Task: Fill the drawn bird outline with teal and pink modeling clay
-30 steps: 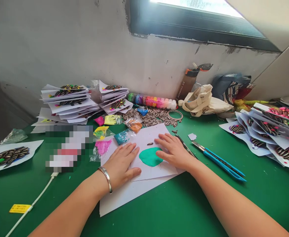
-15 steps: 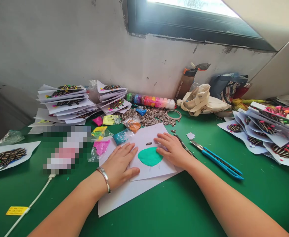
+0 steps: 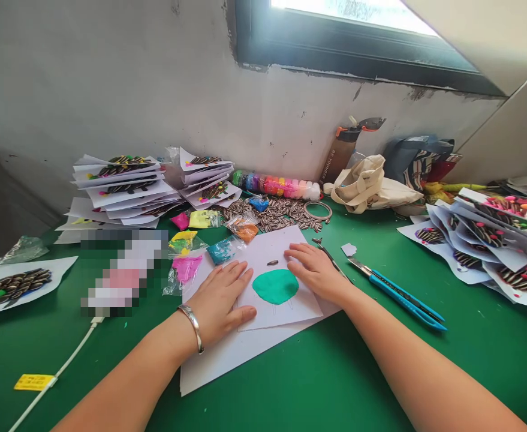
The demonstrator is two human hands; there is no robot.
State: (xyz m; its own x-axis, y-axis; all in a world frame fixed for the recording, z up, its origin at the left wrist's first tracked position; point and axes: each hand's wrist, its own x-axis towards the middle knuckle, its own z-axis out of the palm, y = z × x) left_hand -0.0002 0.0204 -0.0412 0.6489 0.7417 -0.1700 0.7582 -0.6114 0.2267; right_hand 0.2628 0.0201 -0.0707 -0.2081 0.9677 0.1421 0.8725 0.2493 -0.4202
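Observation:
A small white sheet (image 3: 301, 309) lies over larger white paper (image 3: 209, 375) on the green table. Flattened teal clay (image 3: 275, 287) forms a rounded patch on the small sheet, with faint pencil lines under its lower edge. Just above the patch rests a single striped sunflower seed (image 3: 273, 262). My left hand (image 3: 220, 297), with a silver bangle at the wrist, lies flat over the sheet's left edge, fingers stretched out. On the right side my right hand (image 3: 317, 273) rests with its fingers spread beside the clay. Neither hand holds anything.
Right of the hands lie a blue utility knife (image 3: 400, 295) and a dark pen (image 3: 333, 259). Behind the paper are a seed heap (image 3: 285, 213) and bagged clay (image 3: 186, 269). Stacked seed pictures (image 3: 123, 186) stand left, more (image 3: 483, 240) right. A white cable (image 3: 72, 357) crosses the left.
My right hand has drawn slightly to the right, off the edge of the teal clay. My left hand stays in place. The whole view has shifted slightly.

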